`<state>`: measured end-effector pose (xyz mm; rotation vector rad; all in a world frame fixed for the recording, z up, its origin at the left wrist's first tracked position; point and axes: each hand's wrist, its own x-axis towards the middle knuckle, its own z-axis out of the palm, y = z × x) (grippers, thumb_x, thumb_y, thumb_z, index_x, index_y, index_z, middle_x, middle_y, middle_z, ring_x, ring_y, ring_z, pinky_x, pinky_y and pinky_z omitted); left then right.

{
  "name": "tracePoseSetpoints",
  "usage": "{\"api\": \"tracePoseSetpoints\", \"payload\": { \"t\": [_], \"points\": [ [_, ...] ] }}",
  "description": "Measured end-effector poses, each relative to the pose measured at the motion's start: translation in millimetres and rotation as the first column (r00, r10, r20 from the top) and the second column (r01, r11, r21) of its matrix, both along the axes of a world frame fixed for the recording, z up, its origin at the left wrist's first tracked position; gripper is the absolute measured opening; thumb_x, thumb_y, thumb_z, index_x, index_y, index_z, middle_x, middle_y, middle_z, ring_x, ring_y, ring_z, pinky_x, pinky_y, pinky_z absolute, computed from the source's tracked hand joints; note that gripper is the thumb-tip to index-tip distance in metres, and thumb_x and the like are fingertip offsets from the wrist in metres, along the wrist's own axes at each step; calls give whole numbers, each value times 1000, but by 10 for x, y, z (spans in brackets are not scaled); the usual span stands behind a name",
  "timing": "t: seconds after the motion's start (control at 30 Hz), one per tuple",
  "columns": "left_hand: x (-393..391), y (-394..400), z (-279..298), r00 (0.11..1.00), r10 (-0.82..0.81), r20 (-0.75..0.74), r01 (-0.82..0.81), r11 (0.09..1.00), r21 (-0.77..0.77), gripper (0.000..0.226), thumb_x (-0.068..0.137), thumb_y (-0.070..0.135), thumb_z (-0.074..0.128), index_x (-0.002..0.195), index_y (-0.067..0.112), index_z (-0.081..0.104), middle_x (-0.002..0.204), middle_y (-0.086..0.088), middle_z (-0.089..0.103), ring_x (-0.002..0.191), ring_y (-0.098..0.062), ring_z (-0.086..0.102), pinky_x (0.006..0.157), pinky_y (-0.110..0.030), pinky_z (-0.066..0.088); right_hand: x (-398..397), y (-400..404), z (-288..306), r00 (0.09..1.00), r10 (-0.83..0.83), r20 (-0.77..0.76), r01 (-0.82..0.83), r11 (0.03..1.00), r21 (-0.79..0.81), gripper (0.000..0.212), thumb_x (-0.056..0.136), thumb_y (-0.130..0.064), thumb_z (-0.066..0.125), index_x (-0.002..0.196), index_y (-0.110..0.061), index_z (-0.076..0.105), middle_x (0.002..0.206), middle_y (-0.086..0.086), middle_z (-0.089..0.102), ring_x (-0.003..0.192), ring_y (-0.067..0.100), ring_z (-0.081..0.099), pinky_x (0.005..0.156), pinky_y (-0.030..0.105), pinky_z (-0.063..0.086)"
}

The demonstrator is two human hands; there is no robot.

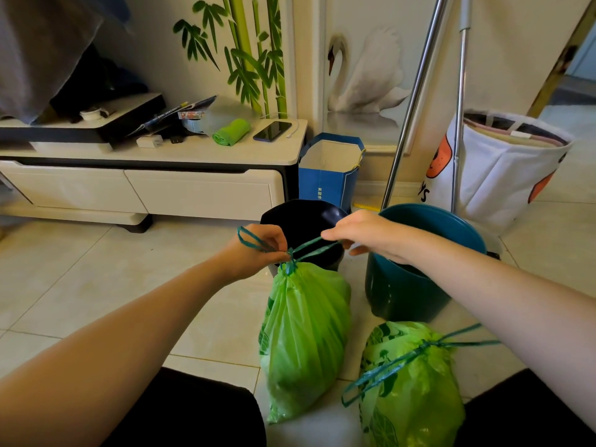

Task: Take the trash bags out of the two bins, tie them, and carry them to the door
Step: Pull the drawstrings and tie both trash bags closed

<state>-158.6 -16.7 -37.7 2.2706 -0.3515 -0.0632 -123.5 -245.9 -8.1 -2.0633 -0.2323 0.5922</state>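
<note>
A full green trash bag (303,337) stands on the floor tiles in front of me, its neck gathered by a dark green drawstring (292,261). My left hand (258,250) pinches one loop of the drawstring and my right hand (361,235) pinches the other, the two pulled apart over a knot. A second green bag (416,391) lies at the lower right, its drawstring tied and trailing loose. Behind the bags stand a black bin (303,217) and a teal bin (416,285), both without bags.
A low white TV cabinet (161,182) runs along the left wall, with a roll of green bags (230,132) and a phone (272,130) on top. A blue paper bag (330,172), two mop poles (409,117) and a white laundry basket (496,169) stand behind the bins.
</note>
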Motion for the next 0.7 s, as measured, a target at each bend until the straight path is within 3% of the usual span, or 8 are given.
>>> {"api": "tracePoseSetpoints", "payload": {
  "t": [0.1, 0.2, 0.27, 0.33, 0.4, 0.5, 0.7],
  "points": [
    [3, 33, 2, 999, 10, -42, -11, 999, -36, 10, 78, -2, 72, 79, -5, 63, 58, 8, 66, 56, 0, 62, 56, -14, 49, 39, -103, 91, 995, -90, -38, 97, 962, 255, 15, 86, -21, 64, 81, -7, 68, 81, 5, 62, 86, 19, 57, 81, 33, 49],
    [-19, 20, 25, 996, 16, -82, -24, 995, -94, 8, 80, -1, 71, 85, -6, 67, 72, -7, 70, 61, -3, 64, 60, -17, 51, 79, -177, 170, 977, -142, -159, 204, 841, 502, 29, 88, -17, 61, 59, -14, 59, 76, 9, 64, 85, 23, 60, 88, 38, 49],
    [-33, 12, 46, 991, 52, -119, -69, 988, -139, 8, 83, 3, 69, 88, -3, 70, 75, -8, 69, 61, -4, 63, 61, -19, 53, 73, -195, 197, 967, -113, -229, 226, 795, 563, 34, 90, -20, 58, 58, -15, 50, 65, 6, 56, 70, 20, 59, 80, 36, 51],
    [-44, 52, 57, 979, 83, -187, -111, 984, -139, 8, 85, 8, 68, 89, 1, 71, 77, -7, 70, 65, -7, 63, 68, -24, 54, 54, -197, 198, 961, -99, -257, 233, 790, 568, 33, 91, -20, 57, 62, -17, 44, 56, 1, 41, 54, 15, 45, 65, 29, 46],
    [-63, 135, 55, 959, 64, -275, -111, 981, -161, 11, 85, 10, 68, 88, -1, 70, 81, -13, 71, 72, -16, 65, 75, -32, 55, 57, -204, 186, 962, -102, -255, 232, 795, 560, 33, 91, -19, 57, 62, -18, 41, 55, -1, 31, 51, 13, 30, 55, 24, 37],
    [-90, 256, 51, 940, 61, -336, -126, 976, -177, 13, 82, 7, 72, 85, -5, 70, 76, -14, 70, 71, -20, 65, 74, -32, 56, 86, -233, 150, 951, -115, -288, 254, 822, 509, 29, 91, -18, 57, 65, -17, 46, 53, -3, 29, 51, 12, 26, 52, 23, 34],
    [-110, 399, 4, 918, 158, -365, -122, 985, 121, 8, 81, 5, 71, 82, -2, 72, 70, -9, 69, 63, -14, 65, 59, -19, 54, 114, -351, -65, 917, -192, -350, 271, 943, 194, 20, 91, -17, 60, 74, -15, 50, 56, -2, 32, 50, 11, 28, 51, 21, 29]
  ]
}}
